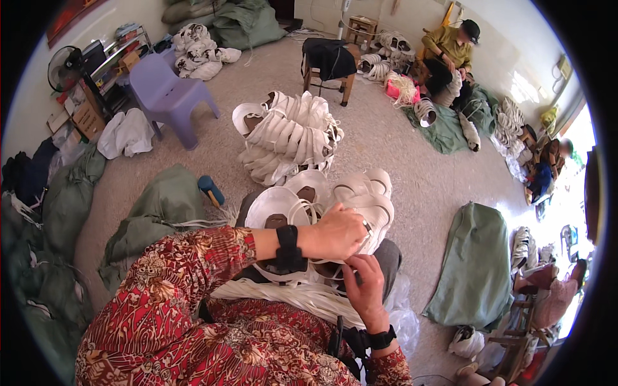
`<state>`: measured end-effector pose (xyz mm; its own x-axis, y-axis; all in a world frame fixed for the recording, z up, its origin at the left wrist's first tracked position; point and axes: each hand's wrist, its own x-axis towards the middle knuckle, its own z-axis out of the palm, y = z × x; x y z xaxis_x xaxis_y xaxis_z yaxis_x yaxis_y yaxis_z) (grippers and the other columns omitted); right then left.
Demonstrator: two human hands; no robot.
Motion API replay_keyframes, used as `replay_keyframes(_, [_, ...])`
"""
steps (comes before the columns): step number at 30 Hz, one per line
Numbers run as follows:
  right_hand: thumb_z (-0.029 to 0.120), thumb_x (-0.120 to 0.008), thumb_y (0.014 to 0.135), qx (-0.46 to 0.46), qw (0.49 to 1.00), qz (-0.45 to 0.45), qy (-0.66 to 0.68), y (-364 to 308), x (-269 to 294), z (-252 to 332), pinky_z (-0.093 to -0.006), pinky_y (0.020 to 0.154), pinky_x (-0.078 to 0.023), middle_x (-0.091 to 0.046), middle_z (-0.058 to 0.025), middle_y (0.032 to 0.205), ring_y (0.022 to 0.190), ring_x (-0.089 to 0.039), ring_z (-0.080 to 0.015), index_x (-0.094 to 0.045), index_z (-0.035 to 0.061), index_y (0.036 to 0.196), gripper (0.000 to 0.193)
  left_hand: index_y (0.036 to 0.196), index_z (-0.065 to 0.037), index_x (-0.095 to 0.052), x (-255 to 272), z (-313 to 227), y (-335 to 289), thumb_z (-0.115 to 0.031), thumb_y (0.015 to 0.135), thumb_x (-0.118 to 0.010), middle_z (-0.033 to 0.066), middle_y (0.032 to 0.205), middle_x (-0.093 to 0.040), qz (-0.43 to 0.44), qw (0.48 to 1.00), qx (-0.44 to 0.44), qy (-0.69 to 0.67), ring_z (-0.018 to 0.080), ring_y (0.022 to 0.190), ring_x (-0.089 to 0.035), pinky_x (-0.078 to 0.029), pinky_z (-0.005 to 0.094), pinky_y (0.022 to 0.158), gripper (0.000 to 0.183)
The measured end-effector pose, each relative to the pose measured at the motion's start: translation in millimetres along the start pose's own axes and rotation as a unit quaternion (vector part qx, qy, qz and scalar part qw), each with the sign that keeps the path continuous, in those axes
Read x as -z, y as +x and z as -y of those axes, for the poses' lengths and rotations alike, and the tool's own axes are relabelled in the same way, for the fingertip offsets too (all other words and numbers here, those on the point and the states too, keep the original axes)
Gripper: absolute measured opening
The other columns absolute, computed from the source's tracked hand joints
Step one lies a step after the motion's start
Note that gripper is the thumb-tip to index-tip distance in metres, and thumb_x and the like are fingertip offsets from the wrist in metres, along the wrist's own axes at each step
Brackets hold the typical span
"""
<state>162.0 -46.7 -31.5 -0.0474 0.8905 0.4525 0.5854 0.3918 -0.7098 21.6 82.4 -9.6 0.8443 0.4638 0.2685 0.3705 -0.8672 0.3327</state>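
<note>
My left hand [340, 231] reaches across from the left over white strappy shoes [373, 207] on my lap, its fingers curled closed. A small dark and metallic bit shows at its far edge; I cannot make out what it is. Just below and to the right, my right hand [367, 283] is also closed, thumb and fingers pinched together near a shoe's edge. What it grips is hidden. Left of the hands, a round white shoe opening [262, 210] with a brown inside faces up. A bundle of pale flat strips [283, 294] lies across my lap, nearest my body.
A tall stack of tied white shoes [293, 138] stands on the floor ahead. A purple chair [161, 90], green sacks [164, 202] and a blue cylinder [210, 191] are to the left. A green cloth [473, 264] lies right. Another person [450, 51] sits working at far right.
</note>
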Motion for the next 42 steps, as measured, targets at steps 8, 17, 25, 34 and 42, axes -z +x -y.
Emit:
replay_keyframes(8, [0.021, -0.057, 0.103, -0.331, 0.798, -0.165, 0.476, -12, 18, -24, -0.0271, 0.075, -0.052, -0.067, -0.0068, 0.086, 0.074, -0.061, -0.0126, -0.062, 0.001, 0.093, 0.022, 0.089, 0.001, -0.065, 28, 29, 11, -0.012, 0.089, -0.064, 0.0044, 0.072, -0.067, 0.137, 0.88, 0.197, -0.409, 0.0113, 0.066, -0.062, -0.049, 0.0294, 0.06, 0.013])
replay_keyframes(17, [0.013, -0.052, 0.102, -0.429, 0.683, 0.014, 0.591, -25, 44, -32, -0.0291, 0.06, -0.048, -0.051, 0.0011, 0.074, 0.058, -0.043, -0.0074, -0.06, -0.0012, 0.119, 0.023, 0.093, 0.0, -0.056, 22, 22, 2, -0.004, 0.083, -0.055, 0.0188, 0.073, -0.063, 0.052, 0.96, 0.096, -0.259, 0.0376, 0.071, -0.064, -0.047, 0.0463, 0.065, 0.01])
replay_keyframes(25, [0.016, -0.053, 0.101, -0.444, 0.7, -0.033, 0.558, -119, 109, -62, -0.0254, 0.051, -0.03, -0.042, 0.0041, 0.067, 0.054, -0.035, -0.0062, -0.056, 0.0079, 0.087, 0.017, 0.097, 0.0, -0.054, 12, 36, -3, -0.005, 0.084, -0.056, 0.017, 0.072, -0.062, 0.038, 0.952, 0.09, -0.291, 0.0355, 0.068, -0.063, -0.048, 0.0456, 0.065, 0.015])
replay_keyframes(34, [0.028, -0.051, 0.103, -0.407, 0.606, -0.284, 0.622, -240, 172, -62, -0.0273, 0.047, -0.032, -0.037, 0.0034, 0.064, 0.046, -0.029, -0.0077, -0.048, 0.0124, 0.082, 0.026, 0.111, -0.001, -0.061, 59, 76, -22, -0.011, 0.098, -0.057, -0.0012, 0.075, -0.059, 0.133, 0.782, 0.256, -0.553, 0.0054, 0.062, -0.055, -0.047, 0.0206, 0.055, 0.017])
replay_keyframes(42, [0.024, -0.058, 0.1, -0.49, 0.772, -0.089, 0.394, -243, 160, -51, -0.0287, 0.051, -0.037, -0.047, 0.0001, 0.066, 0.055, -0.044, -0.0126, -0.053, 0.0089, 0.084, 0.022, 0.107, 0.002, -0.062, 59, 57, -54, -0.015, 0.089, -0.065, 0.0163, 0.096, -0.062, -0.094, 0.994, 0.038, -0.03, 0.0312, 0.091, -0.062, -0.05, 0.0395, 0.081, 0.025])
